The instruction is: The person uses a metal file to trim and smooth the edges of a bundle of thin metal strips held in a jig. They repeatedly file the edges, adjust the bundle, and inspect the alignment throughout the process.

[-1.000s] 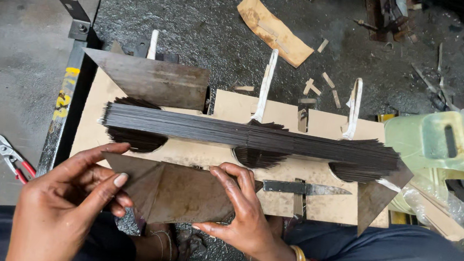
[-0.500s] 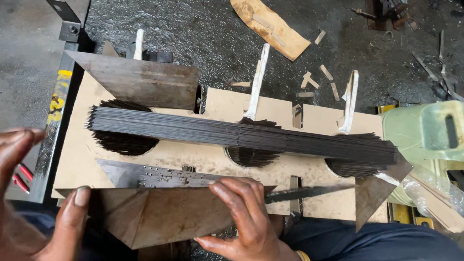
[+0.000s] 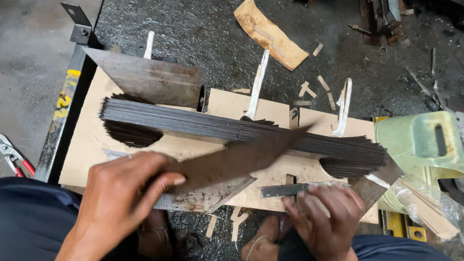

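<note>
1 pale green plastic jug (image 3: 424, 144) with a slot handle lies on its side at the right end of the board, clear plastic wrapping (image 3: 426, 201) crumpled just below it. A yellow strip label (image 3: 64, 94) with dark marks runs along the black frame at the left.

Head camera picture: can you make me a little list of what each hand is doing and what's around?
Left hand: grips a long rusty metal blade, slanting up to the right
Right hand: rests on a small flat metal strip
Under the blade: bundle of thin dark rods lying across a cardboard jig
Right side: pale green plastic can
Left floor: red-handled pliers
</note>
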The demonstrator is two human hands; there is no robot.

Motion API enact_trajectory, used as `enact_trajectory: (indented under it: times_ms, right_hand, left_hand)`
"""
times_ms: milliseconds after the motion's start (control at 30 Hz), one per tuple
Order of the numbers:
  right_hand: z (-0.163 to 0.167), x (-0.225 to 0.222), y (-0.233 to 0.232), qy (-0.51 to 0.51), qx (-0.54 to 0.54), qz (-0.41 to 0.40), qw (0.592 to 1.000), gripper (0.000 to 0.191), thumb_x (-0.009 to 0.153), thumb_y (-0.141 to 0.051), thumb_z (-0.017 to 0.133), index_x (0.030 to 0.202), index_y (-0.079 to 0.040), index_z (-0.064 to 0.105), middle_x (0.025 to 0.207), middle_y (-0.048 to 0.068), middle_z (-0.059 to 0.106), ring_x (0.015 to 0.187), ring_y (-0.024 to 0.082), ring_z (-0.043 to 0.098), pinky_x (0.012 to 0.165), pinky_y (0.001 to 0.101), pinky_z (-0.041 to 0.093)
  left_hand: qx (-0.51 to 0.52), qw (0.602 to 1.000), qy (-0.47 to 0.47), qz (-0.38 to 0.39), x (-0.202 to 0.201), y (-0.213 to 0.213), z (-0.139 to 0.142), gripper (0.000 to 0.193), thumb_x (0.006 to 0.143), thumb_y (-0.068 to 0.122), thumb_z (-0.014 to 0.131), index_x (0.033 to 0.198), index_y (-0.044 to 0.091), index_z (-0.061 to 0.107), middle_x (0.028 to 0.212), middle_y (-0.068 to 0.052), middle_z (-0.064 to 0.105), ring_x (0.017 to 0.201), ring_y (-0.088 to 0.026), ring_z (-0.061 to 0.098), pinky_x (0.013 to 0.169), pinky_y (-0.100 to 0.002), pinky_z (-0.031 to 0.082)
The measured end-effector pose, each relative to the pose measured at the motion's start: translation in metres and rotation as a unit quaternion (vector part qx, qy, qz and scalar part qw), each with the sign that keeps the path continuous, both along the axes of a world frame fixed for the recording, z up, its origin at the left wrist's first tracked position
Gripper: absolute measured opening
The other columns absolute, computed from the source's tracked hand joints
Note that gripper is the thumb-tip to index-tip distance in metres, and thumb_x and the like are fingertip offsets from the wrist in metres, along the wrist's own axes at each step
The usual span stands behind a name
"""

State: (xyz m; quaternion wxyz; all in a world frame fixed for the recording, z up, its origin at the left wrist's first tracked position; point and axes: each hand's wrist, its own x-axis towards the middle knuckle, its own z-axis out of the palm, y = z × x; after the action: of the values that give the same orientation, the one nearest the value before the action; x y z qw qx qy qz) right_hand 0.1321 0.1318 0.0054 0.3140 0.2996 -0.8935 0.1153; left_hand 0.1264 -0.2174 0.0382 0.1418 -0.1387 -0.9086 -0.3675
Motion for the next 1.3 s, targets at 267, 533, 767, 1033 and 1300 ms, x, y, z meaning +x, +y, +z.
enact_trajectory:
  times_ms: [267,533,767,1033,1300]
  right_hand:
    - [-0.014,-0.010,0.016,-0.279,0.100,-0.009,0.955,0.055,0.068,0.004,0.067,0.122,-0.003,0.070,0.110,0.012,0.066,0.105,0.032,0.063,0.089,0.0424,0.052]
    - [0.048,-0.017,0.029,-0.349,-0.356,0.070,0.864,0.030,0.082,0.012,0.069,0.107,-0.004,0.067,0.106,0.014,0.072,0.100,0.027,0.072,0.093,0.0457,0.062]
    - [0.065,-0.061,-0.009,-0.305,-0.396,0.117,0.858,0.028,0.100,0.015,0.064,0.114,0.000,0.045,0.104,0.019,0.064,0.109,0.030,0.071,0.102,0.0486,0.059]
    - [0.072,-0.070,-0.033,-0.294,-0.254,0.109,0.915,0.027,0.097,0.012,0.065,0.114,0.003,0.046,0.106,0.020,0.065,0.109,0.032,0.072,0.100,0.0452,0.064]
    - [0.099,-0.063,-0.070,-0.232,-0.044,0.049,0.970,0.020,0.084,0.006,0.073,0.097,0.002,0.059,0.096,0.015,0.074,0.096,0.026,0.078,0.075,0.0310,0.060]
  left_hand:
    - [0.376,0.909,-0.156,0.090,-0.021,0.010,-0.011,0.022,0.093,0.007,0.072,0.112,-0.004,0.073,0.095,-0.007,0.078,0.081,-0.008,0.065,0.074,-0.025,0.053]
    - [0.570,0.798,-0.160,0.112,-0.033,-0.002,-0.014,0.023,0.097,0.004,0.067,0.118,-0.005,0.071,0.103,-0.008,0.078,0.083,-0.008,0.069,0.079,-0.024,0.057]
    - [0.555,0.811,-0.150,0.107,-0.033,-0.012,-0.011,0.021,0.096,0.003,0.068,0.115,-0.004,0.072,0.101,-0.006,0.077,0.085,-0.006,0.068,0.080,-0.023,0.056]
    - [0.534,0.823,-0.153,0.114,-0.034,-0.021,-0.010,0.019,0.096,0.004,0.068,0.114,-0.002,0.073,0.098,-0.004,0.077,0.085,-0.004,0.066,0.080,-0.021,0.054]
    - [0.541,0.819,-0.157,0.111,-0.032,-0.023,-0.006,0.020,0.096,0.004,0.069,0.114,-0.002,0.073,0.096,-0.003,0.076,0.085,-0.004,0.065,0.078,-0.022,0.055]
